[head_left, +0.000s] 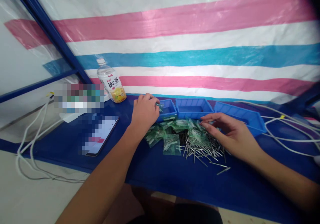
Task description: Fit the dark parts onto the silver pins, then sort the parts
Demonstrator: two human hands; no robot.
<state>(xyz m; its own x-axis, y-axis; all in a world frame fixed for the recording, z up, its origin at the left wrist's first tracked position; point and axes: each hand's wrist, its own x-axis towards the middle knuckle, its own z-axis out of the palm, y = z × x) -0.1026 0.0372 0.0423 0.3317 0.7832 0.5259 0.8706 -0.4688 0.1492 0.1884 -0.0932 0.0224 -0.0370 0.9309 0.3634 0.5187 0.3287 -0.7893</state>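
Note:
My left hand (145, 111) is over the left blue bin (168, 105), fingers closed on a small green plastic bag (159, 107). My right hand (231, 130) hovers at the right side of the heap, thumb and forefinger pinched near each other; what lies between their tips is too small to make out. Below and between my hands spreads a pile of small green bags (172, 143), some with metal pieces inside. Beside them lies a heap of loose thin metal pins (200, 150), a few strayed toward the front.
A middle blue bin (193, 108) and a right blue bin (240, 114) stand along the striped sheet (175, 57). To the left are a tea bottle (111, 81) and a phone (102, 137). White cables (287, 130) lie at the right; others hang at the left edge.

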